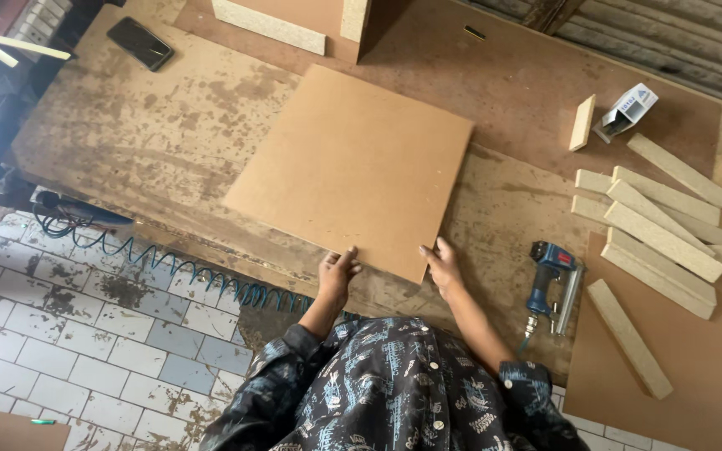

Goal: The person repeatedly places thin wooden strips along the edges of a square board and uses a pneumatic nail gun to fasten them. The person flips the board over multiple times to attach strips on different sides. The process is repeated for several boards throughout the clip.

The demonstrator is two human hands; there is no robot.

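Both hands, left hand (338,271) and right hand (441,263), press flat (open grip, nothing held) on the square brown board (351,167) near edge; bare bench (144,134) at 10 o'clock.

I'm getting one head-worn view, looking steeply down. It's sitting close above the workbench (169,142), taking in tiled floor (68,334) leftward

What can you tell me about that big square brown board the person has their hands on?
The brown board is a thin, flat, roughly square sheet that looks like smooth fibreboard, plain and unmarked. It lies flat on the stained workbench, turned at an angle to the bench's edges. Its near edge reaches the front of the bench, where the left hand touches it beside one corner and the right hand rests at the near corner. Nothing lies on top of it.
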